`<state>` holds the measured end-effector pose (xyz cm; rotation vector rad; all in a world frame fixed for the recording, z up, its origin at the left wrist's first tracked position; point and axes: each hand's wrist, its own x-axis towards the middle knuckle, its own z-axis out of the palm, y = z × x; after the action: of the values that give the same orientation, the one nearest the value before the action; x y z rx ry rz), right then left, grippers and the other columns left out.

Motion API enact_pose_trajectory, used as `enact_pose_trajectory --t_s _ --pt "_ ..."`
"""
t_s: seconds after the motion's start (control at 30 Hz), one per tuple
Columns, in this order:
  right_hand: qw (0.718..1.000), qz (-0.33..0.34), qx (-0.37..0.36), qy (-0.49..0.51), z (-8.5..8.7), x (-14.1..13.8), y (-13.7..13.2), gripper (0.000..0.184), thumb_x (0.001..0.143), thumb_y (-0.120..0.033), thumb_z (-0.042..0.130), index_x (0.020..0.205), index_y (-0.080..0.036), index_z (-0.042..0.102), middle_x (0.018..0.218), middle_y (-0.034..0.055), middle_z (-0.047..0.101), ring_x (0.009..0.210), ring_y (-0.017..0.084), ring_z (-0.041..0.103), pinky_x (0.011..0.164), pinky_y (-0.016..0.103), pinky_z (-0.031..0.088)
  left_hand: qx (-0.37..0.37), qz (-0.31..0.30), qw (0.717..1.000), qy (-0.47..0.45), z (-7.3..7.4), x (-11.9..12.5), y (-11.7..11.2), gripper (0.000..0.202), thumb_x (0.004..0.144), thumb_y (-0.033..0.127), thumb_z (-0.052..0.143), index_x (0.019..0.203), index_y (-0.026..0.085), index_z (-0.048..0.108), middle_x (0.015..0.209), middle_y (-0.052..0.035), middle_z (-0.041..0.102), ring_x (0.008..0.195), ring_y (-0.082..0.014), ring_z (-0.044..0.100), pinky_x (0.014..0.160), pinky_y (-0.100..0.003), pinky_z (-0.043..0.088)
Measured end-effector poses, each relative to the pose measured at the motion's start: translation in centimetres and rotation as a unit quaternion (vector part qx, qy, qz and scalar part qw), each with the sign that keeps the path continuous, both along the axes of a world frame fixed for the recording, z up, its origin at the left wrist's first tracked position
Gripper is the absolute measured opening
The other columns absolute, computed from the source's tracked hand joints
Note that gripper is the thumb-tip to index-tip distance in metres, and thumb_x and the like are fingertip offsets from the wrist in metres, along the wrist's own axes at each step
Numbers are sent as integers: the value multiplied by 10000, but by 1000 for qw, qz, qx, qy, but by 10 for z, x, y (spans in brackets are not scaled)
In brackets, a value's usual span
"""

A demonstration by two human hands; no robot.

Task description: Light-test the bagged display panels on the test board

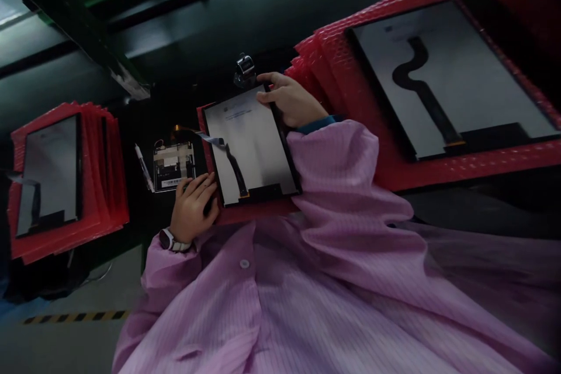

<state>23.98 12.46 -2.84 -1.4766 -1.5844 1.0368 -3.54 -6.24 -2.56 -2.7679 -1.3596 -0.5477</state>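
A display panel (263,146) with a pale back lies in front of me on red bubble wrap (263,210). A dark ribbon cable (236,169) runs up its back and bends off toward a small circuit board (173,166) on the left. My right hand (293,99) pinches the panel's upper right corner, thumb on its face. Beside the lower left edge, my left hand (193,207) lies with its fingers stretched out toward the board. Whether its fingertips touch the panel or the board I cannot tell.
On the right a red wrap stack (333,70) bears another panel (477,82) with a wavy ribbon cable. A similar stack (105,169) stands at the left with a panel (52,169). A white pen (144,166) and a metal tally counter (244,70) lie nearby.
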Motion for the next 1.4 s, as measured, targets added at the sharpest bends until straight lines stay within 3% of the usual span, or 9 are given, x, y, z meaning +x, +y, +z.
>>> enact_pose_trajectory --t_s 0.17,0.37,0.43,0.6,0.7,0.8,1.0,1.13,1.4 --pt "997 -40 -60 15 -19 -4 3 378 893 -160 540 1270 -190 521 959 43 633 894 208 656 856 397 585 -7 11 1000 -14 -3 0 2 132 980 228 552 1013 179 670 1325 -131 721 1232 -269 678 1055 -473 481" --pt "975 -134 92 -152 0 3 -8 416 860 -164 591 1272 -110 590 1207 161 634 1198 296 601 1126 483 446 36 -15 999 -17 9 0 3 159 982 212 592 1118 192 672 1218 -108 755 1140 -236 691 1062 -433 493" --pt "978 -83 113 -152 12 -1 -15 333 883 -207 603 1202 -122 647 1173 146 662 1161 282 612 1094 456 460 38 -32 999 -22 23 0 11 148 985 189 590 1109 192 671 1176 -93 760 1114 -221 686 1058 -408 494" --pt "973 205 103 -36 21 -46 -37 282 991 -398 549 1031 -173 714 1037 81 702 943 192 625 924 342 474 25 26 999 0 53 -1 73 293 1029 281 501 1244 182 673 1303 -117 707 1237 -262 625 1104 -458 450" --pt "957 261 105 -71 14 -71 -46 299 994 -397 551 861 -155 667 951 79 664 955 195 580 1019 390 384 -22 45 999 21 50 -3 120 358 1039 314 435 1246 168 689 1338 -119 682 1305 -274 582 1152 -488 408" --pt "952 275 105 -83 7 -79 -48 252 963 -333 574 780 -160 598 930 69 624 948 196 542 1035 406 337 -54 16 998 16 38 -7 144 379 1034 301 379 1041 165 733 1136 -101 747 1131 -247 659 1151 -495 416" --pt "945 302 103 -74 6 -72 -51 106 877 -260 591 810 -179 572 966 63 618 975 211 534 1021 389 327 -63 -62 996 -7 27 -14 138 347 1002 318 402 903 173 701 938 -77 743 972 -228 671 1132 -485 441" --pt "954 282 92 -49 5 -78 -55 152 892 -340 559 853 -194 545 944 60 620 939 213 533 977 383 354 -87 -59 994 -16 30 -13 134 309 999 316 393 902 185 655 955 -73 726 997 -228 657 1131 -491 438" --pt "970 230 83 14 0 -93 -61 139 858 -262 463 732 -204 457 748 25 535 771 180 464 817 343 371 -83 -61 995 -6 24 -11 131 312 1015 309 360 893 188 621 902 -79 685 982 -244 633 1093 -495 453"
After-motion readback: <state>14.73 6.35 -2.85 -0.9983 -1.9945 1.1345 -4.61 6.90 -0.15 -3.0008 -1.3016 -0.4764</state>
